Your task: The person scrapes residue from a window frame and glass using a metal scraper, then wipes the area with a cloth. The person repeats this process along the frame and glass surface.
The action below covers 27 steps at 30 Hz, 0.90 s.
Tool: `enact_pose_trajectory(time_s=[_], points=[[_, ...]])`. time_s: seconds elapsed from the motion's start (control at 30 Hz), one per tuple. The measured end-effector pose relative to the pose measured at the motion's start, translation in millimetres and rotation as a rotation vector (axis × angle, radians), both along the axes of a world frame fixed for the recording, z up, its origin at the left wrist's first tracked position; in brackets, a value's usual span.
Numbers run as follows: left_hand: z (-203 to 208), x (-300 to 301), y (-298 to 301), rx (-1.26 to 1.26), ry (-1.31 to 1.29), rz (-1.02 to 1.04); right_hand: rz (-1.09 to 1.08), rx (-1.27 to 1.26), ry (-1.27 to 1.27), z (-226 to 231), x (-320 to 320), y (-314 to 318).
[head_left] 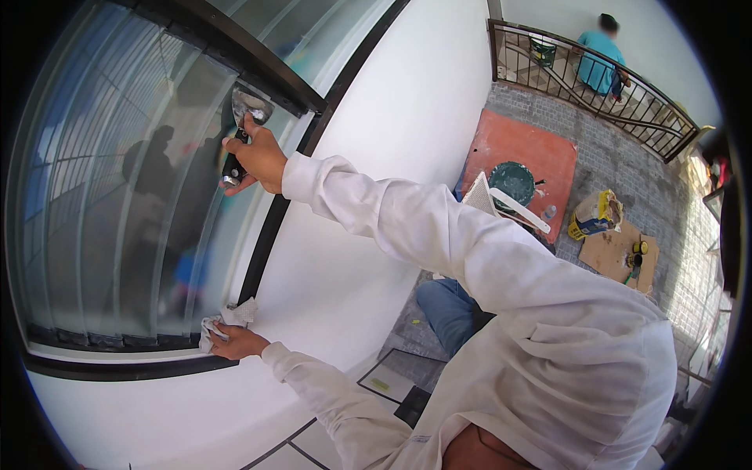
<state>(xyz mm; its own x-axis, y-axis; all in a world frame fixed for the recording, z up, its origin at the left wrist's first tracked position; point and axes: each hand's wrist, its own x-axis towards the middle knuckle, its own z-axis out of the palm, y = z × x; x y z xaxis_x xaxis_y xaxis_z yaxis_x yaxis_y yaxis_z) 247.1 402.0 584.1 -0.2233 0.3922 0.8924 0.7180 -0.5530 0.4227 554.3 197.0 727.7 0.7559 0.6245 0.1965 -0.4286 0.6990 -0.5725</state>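
My right hand (262,159) is wrapped around the dark handle of a putty knife (252,106). Its broad metal blade, smeared whitish, points up at the upper corner of a window of ribbed glass slats (129,196), near the dark frame (270,223). At the lower corner of the same window, my left hand (237,342) pinches a crumpled white rag (210,333) against the frame. Part of the rag sticks up beyond the fingers. Both arms wear loose white sleeves. Reflections show in the glass.
A white wall (392,133) runs beside the window. On the floor lie a reddish board (509,141) with a round green tub (511,184), a yellow bag (597,213) and cardboard (615,254) bearing small cans. Behind a dark railing (564,74) sits a person in teal (601,59).
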Motion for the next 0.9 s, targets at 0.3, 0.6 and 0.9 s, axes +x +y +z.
enact_pose_trajectory(time_s=[0.3,0.6,0.9], points=[[10,6,-16,-0.134,-0.007,-0.003,0.565,-0.298,-0.318,-56,-131,-7],[81,31,-81,-0.004,-0.453,-0.448,0.501,-0.418,-0.367,-167,-56,-230],[74,173,-70,0.234,0.375,-0.462,0.019,-0.933,0.118,-292,-103,-411]])
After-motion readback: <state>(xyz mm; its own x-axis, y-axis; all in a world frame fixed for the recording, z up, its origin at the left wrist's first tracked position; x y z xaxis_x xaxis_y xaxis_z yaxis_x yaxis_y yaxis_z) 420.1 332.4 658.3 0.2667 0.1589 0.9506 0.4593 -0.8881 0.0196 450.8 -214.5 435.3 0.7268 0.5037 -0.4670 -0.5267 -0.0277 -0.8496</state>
